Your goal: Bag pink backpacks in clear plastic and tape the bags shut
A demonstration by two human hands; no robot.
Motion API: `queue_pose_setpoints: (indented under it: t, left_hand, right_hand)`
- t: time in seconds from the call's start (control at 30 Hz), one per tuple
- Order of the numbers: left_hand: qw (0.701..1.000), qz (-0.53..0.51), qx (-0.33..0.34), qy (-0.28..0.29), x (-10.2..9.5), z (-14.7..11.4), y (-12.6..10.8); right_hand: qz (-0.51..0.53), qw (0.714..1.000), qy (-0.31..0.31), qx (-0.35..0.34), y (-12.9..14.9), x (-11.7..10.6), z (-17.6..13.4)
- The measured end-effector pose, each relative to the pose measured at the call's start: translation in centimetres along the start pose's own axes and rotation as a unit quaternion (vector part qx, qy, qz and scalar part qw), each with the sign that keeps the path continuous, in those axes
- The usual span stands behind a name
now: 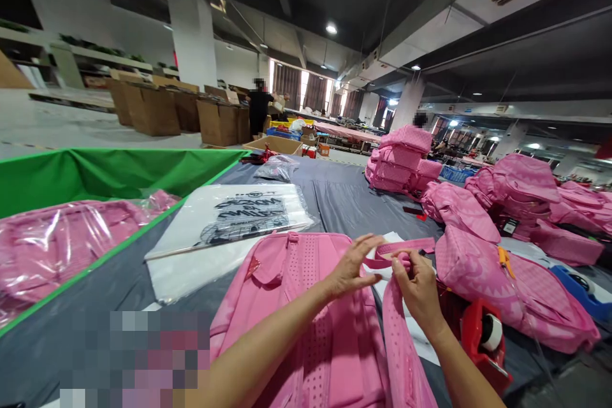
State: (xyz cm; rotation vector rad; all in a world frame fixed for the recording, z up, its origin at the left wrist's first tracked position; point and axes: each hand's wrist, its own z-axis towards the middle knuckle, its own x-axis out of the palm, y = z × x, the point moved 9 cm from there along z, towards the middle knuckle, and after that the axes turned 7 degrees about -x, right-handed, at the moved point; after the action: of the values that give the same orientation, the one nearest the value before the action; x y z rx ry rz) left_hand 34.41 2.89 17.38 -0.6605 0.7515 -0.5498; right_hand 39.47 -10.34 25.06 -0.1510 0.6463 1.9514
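Observation:
A pink backpack (268, 280) lies in front of me on the grey-covered table, its padded back panel and perforated shoulder straps facing up. My right hand (421, 287) is closed on a pink webbing strap (406, 245), thumb and fingers pinched around its bunched part at the end of the padded shoulder strap (399, 331). A loop of the webbing stretches left toward my left hand (356, 268). That hand hovers above the backpack's right side, thumb and fingers spread; whether its fingertips touch the webbing I cannot tell.
Printed plastic bags (248, 217) lie behind the backpack. A green-walled bin (119, 172) at left holds a plastic-wrapped pink backpack (71, 242). On the right are a red tape dispenser (478, 338), a blue tape dispenser (568, 284) and stacked pink backpacks (401, 159). A person (259, 108) stands by cardboard boxes (155, 108).

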Motion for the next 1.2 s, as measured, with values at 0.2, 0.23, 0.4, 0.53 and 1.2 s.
queue_pose_setpoints:
  t: [0.2,0.23,0.4,0.53,1.2]
  left_hand:
    - [0.975,0.17,0.099,0.101,1.3,2.0,-4.9]
    - [0.959,0.252,0.088,0.101,1.1,2.0,-4.2]
    - [0.908,0.419,-0.013,0.005,-2.7,-2.0,-2.1]
    - [0.956,0.121,-0.259,-0.063,-3.3,-9.4,0.3]
    - [0.827,0.196,-0.464,-0.25,-21.9,-12.8,12.1]
  right_hand:
    - [0.068,0.988,0.09,0.104,-3.4,-0.7,0.4]
    - [0.099,0.981,0.104,0.128,-4.0,-0.5,0.4]
    - [0.25,0.93,0.232,0.14,-4.6,3.1,1.1]
    - [0.09,0.946,0.31,-0.013,-3.8,8.6,3.4]
    - [-0.044,0.926,0.375,0.024,-12.1,23.9,-2.9]
